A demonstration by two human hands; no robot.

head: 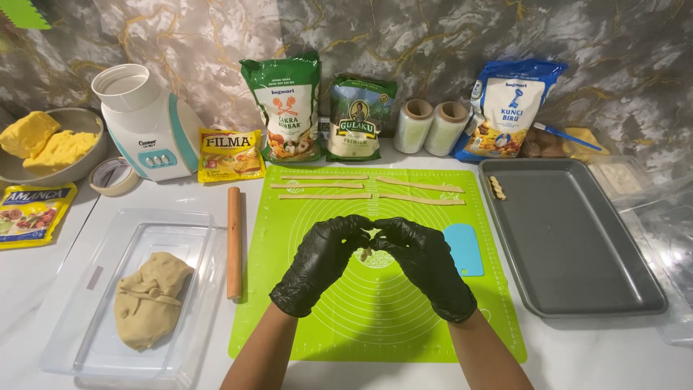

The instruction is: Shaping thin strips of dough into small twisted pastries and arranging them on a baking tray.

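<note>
While both hands (375, 260) pinch dough, the clear tray (79, 332) holds a dough lump (148, 300).

A tall green bag (284, 106) and a shorter green pouch (358, 119) are stood against the marble wall. A blue-and-white bag (507, 108) is leaned further right. A flat yellow sachet (229, 154) is propped beside the blender, and another yellow sachet (30, 213) is laid at the left edge.
</note>
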